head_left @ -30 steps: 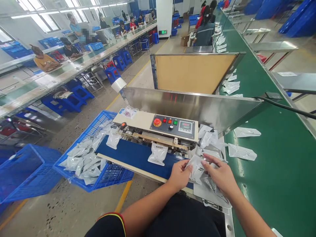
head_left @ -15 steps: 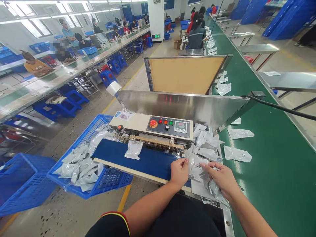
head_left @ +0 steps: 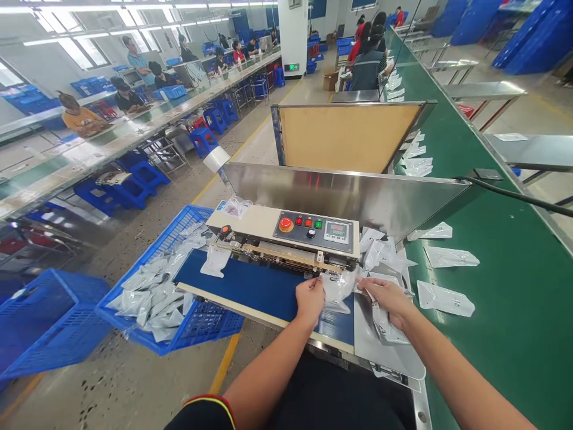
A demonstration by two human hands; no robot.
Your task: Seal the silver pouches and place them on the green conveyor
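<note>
A clear-and-white plastic pouch (head_left: 336, 291) is stretched between my two hands, its upper edge at the front of a band sealing machine (head_left: 262, 222). My left hand (head_left: 310, 303) pinches the pouch's left edge above the machine's blue belt (head_left: 255, 294). On the other side, my right hand (head_left: 390, 300) grips the right edge between thumb and fingers. Below the right palm lies another pouch (head_left: 388, 327), partly hidden, on the metal side plate (head_left: 403, 357). Farther left on the belt, a white pouch (head_left: 215, 261) hangs from the machine's sealing slot.
A blue basket (head_left: 163, 345) of pouches stands left of the belt, beside another blue basket (head_left: 36, 322). Several pouches are heaped at the machine's right end. On my right, a green conveyor (head_left: 501, 334) carries spaced pouches. A metal panel (head_left: 340, 194) rises behind the machine.
Both hands brought the pouch up and left to the sealing slot. The pouch on the blue belt travelled left. The view shifted slightly, and pouches on the green conveyor moved nearer.
</note>
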